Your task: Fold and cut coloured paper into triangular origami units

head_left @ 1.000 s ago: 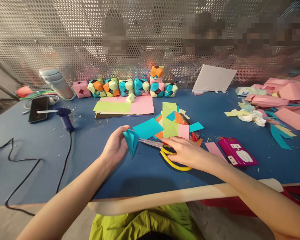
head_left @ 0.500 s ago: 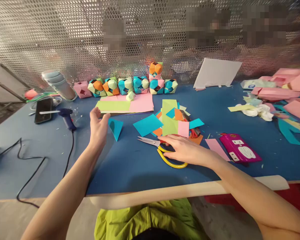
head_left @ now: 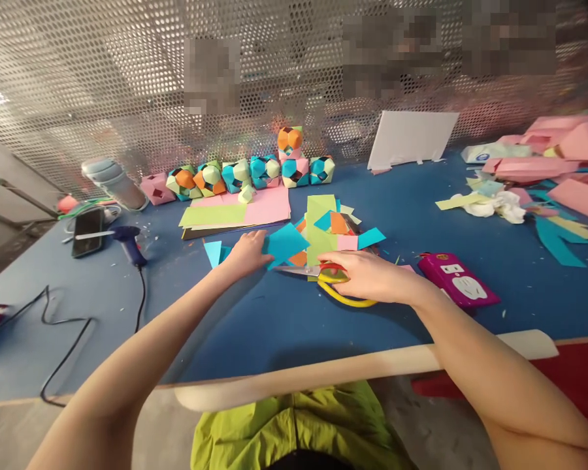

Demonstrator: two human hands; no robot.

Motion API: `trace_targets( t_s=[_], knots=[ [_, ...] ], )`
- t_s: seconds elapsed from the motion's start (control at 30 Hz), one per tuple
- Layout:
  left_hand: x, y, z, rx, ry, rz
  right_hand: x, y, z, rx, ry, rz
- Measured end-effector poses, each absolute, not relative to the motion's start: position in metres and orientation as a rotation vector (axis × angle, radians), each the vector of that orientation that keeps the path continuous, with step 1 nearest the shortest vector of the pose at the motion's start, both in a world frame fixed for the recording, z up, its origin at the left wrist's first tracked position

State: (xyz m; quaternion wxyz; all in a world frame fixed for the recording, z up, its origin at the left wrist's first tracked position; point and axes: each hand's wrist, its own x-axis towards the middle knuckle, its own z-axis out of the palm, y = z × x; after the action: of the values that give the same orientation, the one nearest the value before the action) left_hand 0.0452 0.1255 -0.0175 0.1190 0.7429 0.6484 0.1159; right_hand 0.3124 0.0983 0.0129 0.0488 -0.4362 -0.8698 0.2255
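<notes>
Head view: a worktop (head_left: pixel 215 339) with two bare hands at work near its middle.
Blue sheet: the sheet (head_left: pixel 288 244) is mid-worktop, at the left side of the scraps (head_left: pixel 322 228).
Left hand: the left hand (head_left: pixel 251 253) has thumb and fingers at the sheet's left end; cannot tell whether they pinch it.
Right hand: the right hand (head_left: pixel 370 273) grasps the scissors (head_left: pixel 312 271) by the handles, the blades pointing toward the left edge, just below the sheet.
Folded blue piece: the piece (head_left: pixel 212 253) lies just left of the left hand.
Socket: a magenta socket (head_left: pixel 459 281) is right of the right hand, toward the front right corner.
Paper stack: green and pink sheets (head_left: pixel 269 205) lie behind the left hand, one small green ball (head_left: pixel 245 194) on top.
Paper balls: a row (head_left: pixel 236 175) stands along the back edge, one ball raised on another.
Left side: a glue gun (head_left: pixel 130 248), its nozzle over a phone (head_left: pixel 89 223); a bottle (head_left: pixel 115 184) near the back left corner.
Back right: a white board (head_left: pixel 411 138) leans up, and a paper heap (head_left: pixel 529 168) fills the corner.
</notes>
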Motion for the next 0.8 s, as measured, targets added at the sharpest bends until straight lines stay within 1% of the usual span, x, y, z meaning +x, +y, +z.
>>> trace_targets(
  t_s=[0.1, 0.27, 0.4, 0.5, 0.57, 0.67, 0.73, 0.8],
  knots=[
    [0.039, 0.132, -0.015, 2.087, 1.944, 0.379, 0.321, 0.103, 0.009, -1.218, -2.797, 0.586],
    [0.03, 0.124, -0.013, 1.921, 1.945, 0.554, 0.332, 0.104, 0.006, -1.159, -2.804, 0.357],
    [0.033, 0.102, -0.007, 1.811, 1.83, 0.683, 0.325, 0.106, 0.008, -1.13, -2.494, 0.304],
    [0.044, 0.083, 0.005, 1.697, 1.6, 0.687, 0.306, 0.109, 0.009, -1.04, -2.167, 0.292],
    [0.052, 0.072, 0.014, 1.665, 1.45, 0.647, 0.291, 0.11, 0.012, -1.0, -2.086, 0.393],
    [0.06, 0.061, 0.025, 1.638, 1.332, 0.593, 0.272, 0.107, 0.019, -1.062, -2.058, 0.771],
    [0.06, 0.058, 0.028, 1.594, 1.302, 0.628, 0.264, 0.105, 0.023, -1.167, -2.01, 1.023],
    [0.056, 0.057, 0.026, 1.478, 1.284, 0.74, 0.259, 0.105, 0.023, -1.218, -1.89, 1.207]
  ],
)
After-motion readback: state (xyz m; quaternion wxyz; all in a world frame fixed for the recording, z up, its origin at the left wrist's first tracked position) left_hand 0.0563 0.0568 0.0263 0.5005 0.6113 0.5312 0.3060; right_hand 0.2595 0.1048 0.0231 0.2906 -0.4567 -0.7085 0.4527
